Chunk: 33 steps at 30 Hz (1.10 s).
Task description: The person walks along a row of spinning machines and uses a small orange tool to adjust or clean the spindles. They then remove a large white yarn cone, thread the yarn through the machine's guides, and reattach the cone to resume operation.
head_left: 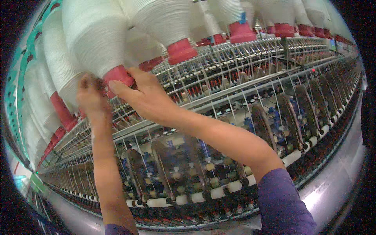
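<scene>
1. Head view: a white roving bobbin (pixel 94 35) is seen at upper left, placed above the drafting rows of a spinning frame (pixel 262 119), with its red base (pixel 116 74) turned downward.
2. The red base is gripped by the right hand (pixel 147 92), thumb on the near side and fingers behind.
3. The left hand (pixel 93 96) is caught in blur just beside the base; whether anything is held in it cannot be told.
4. Crowded close at either side, a left-hand bobbin (pixel 58 58) and a red-footed bobbin (pixel 160 23) leave little elbow room; a short, controlled wrist movement would be judged safest.
5. Pressure is best kept on the firm red base, as soft windings could be scuffed by fingertips, and forearms are best held clear of the white rollers (pixel 158 202) below.
</scene>
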Tool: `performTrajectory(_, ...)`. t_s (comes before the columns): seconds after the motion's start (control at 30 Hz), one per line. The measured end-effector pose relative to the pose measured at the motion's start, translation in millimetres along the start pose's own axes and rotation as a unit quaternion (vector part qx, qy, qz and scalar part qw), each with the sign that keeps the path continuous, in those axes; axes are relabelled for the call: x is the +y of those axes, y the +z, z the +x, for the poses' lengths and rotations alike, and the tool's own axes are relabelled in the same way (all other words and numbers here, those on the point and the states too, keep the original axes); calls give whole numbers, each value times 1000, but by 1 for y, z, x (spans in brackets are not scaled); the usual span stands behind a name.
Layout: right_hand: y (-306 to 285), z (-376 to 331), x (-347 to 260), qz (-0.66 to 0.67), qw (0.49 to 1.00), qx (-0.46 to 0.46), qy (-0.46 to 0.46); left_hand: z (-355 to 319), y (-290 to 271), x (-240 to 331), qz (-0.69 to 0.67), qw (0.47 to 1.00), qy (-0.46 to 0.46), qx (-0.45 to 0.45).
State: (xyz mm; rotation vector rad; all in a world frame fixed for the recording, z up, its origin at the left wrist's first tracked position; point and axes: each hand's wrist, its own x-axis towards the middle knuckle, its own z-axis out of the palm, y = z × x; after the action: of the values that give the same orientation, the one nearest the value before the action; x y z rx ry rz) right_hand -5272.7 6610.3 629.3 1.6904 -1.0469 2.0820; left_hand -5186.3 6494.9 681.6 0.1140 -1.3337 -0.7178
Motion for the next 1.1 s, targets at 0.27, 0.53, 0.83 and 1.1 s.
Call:
performTrajectory(0.27, 0, 99, 51, 183, 981, 64, 4, 84, 46, -5, -87, 983, -43, -153)
performTrajectory(0.53, 9, 182, 127, -85, 987, 52, -123, 104, 55, -12, -93, 976, -39, -194)
performTrajectory(0.83, -35, 35, 127, -537, 827, -113, -120, 6, 15, -33, -374, 843, -186, -338)
performTrajectory(1.1, -79, -7, 198, -570, 744, -349, 2, -100, 20, -79, -330, 927, -134, -116)
